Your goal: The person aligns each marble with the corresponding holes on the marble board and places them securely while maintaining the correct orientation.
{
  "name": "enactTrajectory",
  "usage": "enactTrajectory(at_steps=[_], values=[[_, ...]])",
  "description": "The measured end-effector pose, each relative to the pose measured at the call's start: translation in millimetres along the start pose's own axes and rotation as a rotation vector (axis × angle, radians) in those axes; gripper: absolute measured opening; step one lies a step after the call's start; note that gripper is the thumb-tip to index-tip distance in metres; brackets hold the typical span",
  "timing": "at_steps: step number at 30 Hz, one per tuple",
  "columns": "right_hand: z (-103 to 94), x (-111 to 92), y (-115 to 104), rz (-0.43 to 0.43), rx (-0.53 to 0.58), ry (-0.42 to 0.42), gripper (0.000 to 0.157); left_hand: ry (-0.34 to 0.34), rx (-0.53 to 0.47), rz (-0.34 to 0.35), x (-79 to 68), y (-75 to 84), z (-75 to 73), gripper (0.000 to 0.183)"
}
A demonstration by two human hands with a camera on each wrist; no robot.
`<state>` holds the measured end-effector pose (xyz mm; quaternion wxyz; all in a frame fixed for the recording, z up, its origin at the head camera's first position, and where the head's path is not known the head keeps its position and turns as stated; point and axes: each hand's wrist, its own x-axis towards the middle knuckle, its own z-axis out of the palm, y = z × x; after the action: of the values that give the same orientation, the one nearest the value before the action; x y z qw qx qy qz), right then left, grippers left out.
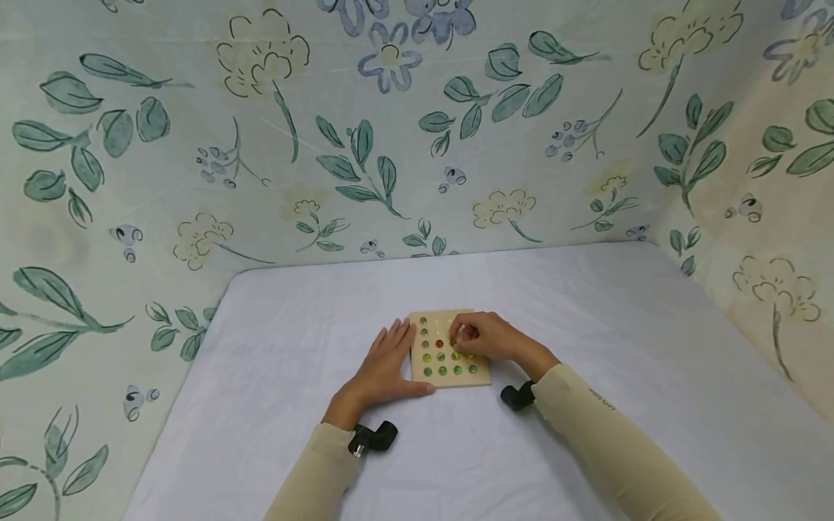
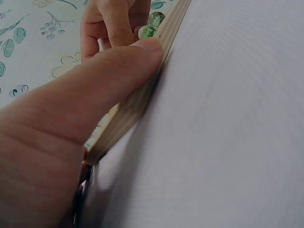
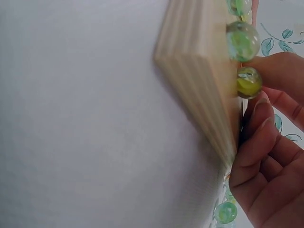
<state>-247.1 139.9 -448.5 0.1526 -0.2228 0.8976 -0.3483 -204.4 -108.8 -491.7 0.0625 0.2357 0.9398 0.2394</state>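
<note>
A square wooden board (image 1: 483, 378) lies on the white cloth, with glass marbles sitting in rows of hollows. Green marbles (image 1: 442, 370) fill the near row, yellow-green ones (image 1: 426, 357) the row behind. Clear marbles (image 1: 424, 332) run up the left column, and a red marble (image 1: 439, 344) sits beside them. My left hand (image 1: 384, 367) lies with straight fingers along the board's left side, thumb touching its front edge. Over the board's right part, my right hand (image 1: 490, 335) pinches a marble (image 1: 454, 342) at a hollow beside the red one; the fingertips mostly hide it.
The right wrist view shows more greenish marbles (image 3: 225, 212) low beside the right hand, off the board. Black wrist cameras (image 1: 373, 438) hang under both forearms. Floral fabric (image 1: 391, 145) stands behind the table's back edge.
</note>
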Motion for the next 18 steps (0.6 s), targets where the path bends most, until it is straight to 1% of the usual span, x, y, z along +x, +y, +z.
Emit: enactTrajectory(at_steps=[7, 14, 18], values=[[-0.8, 0.2, 0.0, 0.005, 0.005, 0.007, 0.014, 0.002, 0.007, 0.004, 1.2, 0.4, -0.9, 0.121], [0.1, -0.6, 2.3, -0.012, 0.017, 0.001, 0.014, -0.007, 0.003, 0.002, -0.1, 0.4, -0.1, 0.121], [0.4, -0.5, 3.6, -0.023, 0.014, 0.002, 0.016, -0.001, 0.001, 0.006, -1.1, -0.5, 1.0, 0.12]])
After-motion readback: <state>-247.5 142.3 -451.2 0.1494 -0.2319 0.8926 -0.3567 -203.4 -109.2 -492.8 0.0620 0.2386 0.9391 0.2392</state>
